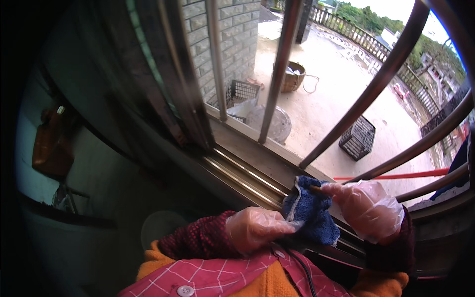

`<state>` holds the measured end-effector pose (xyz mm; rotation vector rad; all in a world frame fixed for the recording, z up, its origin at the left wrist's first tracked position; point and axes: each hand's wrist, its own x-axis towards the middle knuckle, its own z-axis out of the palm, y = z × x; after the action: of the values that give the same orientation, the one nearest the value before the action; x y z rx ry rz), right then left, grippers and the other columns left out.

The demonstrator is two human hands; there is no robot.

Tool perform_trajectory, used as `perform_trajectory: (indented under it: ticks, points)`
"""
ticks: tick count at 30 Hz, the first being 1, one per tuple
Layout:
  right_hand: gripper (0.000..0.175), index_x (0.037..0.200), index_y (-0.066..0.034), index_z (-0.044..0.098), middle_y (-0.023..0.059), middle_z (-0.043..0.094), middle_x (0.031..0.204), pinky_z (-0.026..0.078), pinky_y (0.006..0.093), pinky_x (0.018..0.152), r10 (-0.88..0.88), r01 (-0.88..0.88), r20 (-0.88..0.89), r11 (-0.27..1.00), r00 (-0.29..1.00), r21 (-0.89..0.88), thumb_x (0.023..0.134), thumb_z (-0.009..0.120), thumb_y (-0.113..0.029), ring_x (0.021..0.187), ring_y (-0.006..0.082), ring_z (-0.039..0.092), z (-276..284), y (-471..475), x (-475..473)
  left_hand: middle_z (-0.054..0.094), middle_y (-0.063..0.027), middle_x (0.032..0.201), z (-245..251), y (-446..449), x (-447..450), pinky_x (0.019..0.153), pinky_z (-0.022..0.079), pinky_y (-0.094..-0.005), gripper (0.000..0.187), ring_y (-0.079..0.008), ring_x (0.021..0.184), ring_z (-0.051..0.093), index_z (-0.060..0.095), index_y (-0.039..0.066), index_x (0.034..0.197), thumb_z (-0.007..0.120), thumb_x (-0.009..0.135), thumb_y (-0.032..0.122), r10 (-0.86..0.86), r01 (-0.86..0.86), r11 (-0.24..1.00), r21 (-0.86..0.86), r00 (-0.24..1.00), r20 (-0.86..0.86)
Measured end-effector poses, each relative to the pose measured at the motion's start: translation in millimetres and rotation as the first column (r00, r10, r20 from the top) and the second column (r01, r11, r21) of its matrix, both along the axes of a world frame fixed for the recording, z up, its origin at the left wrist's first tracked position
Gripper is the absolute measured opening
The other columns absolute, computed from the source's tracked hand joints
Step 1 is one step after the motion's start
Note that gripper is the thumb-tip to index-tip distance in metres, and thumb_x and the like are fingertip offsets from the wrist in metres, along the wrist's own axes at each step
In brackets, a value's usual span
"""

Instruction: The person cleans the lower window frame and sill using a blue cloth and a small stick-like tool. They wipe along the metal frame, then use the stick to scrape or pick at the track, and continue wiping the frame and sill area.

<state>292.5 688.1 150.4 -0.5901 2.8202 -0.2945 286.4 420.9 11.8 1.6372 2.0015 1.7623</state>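
Note:
A blue terry cloth [310, 213] with a pale edge lies bunched over the metal track of a sliding window [252, 178]. My left hand [259, 226], in a clear plastic glove, pinches the cloth's near left edge between thumb and fingers. On the other side my right hand [365, 208], gloved the same way, has its fingers at the cloth's upper right, around what looks like a thin brownish stick or handle [315, 188] against the cloth; its full shape is hidden.
Metal window bars [278, 74] rise just beyond the track. Outside are a black plastic crate [358, 138], a woven basket [293, 77], another crate [243, 91] by a brick wall [226, 44], and a red pole [400, 174]. The dark window frame [185, 92] stands at left.

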Motion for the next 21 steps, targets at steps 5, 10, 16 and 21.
perform_trajectory:
  ticks: [5,10,16,21]
  points:
    - [0.022,0.115,-0.0052,0.068,0.0189,0.070,0.081,0.055,0.0417,0.066,-0.044,-0.018,-0.280,0.976,0.959,-0.217,0.093,0.063,-0.009,0.073,0.0352,0.070,-21.3,-2.7,-7.1,0.066,-0.0114,0.088,12.7,46.0,-7.1,0.080,0.057,-0.0371,0.036,-0.0291,0.080,0.067,0.067,-0.001,0.117,0.063,0.081,0.002,-0.075,0.103,0.990,0.092,0.961,-0.267]
    - [0.034,0.115,-0.0006,0.068,0.0211,0.072,0.092,0.056,0.0383,0.076,-0.041,-0.002,-0.128,0.948,0.991,-0.317,0.092,0.074,-0.023,0.085,0.0331,0.072,-36.9,-10.0,-18.5,0.066,-0.0132,0.105,17.4,72.3,-7.2,0.097,0.049,-0.0410,0.048,-0.0294,0.109,0.061,0.063,0.000,0.125,0.063,0.080,0.014,-0.155,0.194,0.976,0.098,0.937,-0.313]
    - [0.028,0.102,0.0021,0.072,0.0217,0.071,0.084,0.056,0.0395,0.075,-0.045,0.108,0.209,0.948,0.977,-0.301,0.089,0.073,-0.023,0.080,0.0290,0.072,-71.2,1.9,-39.5,0.066,-0.0156,0.112,13.2,80.5,-9.1,0.103,0.045,-0.0464,0.043,-0.0321,0.111,0.061,0.066,0.003,0.124,0.061,0.082,0.013,-0.155,0.174,0.984,0.036,0.939,-0.306]
    - [0.016,0.102,-0.0021,0.065,0.0214,0.066,0.081,0.055,0.0441,0.071,-0.039,-0.017,-0.215,0.967,0.976,-0.252,0.088,0.062,-0.007,0.080,0.0357,0.068,-63.9,10.2,-12.0,0.069,-0.0169,0.111,14.0,24.8,-31.6,0.098,0.051,-0.0465,0.035,-0.0355,0.110,0.066,0.068,-0.001,0.113,0.067,0.078,0.001,-0.011,0.019,1.000,0.024,0.960,-0.280]
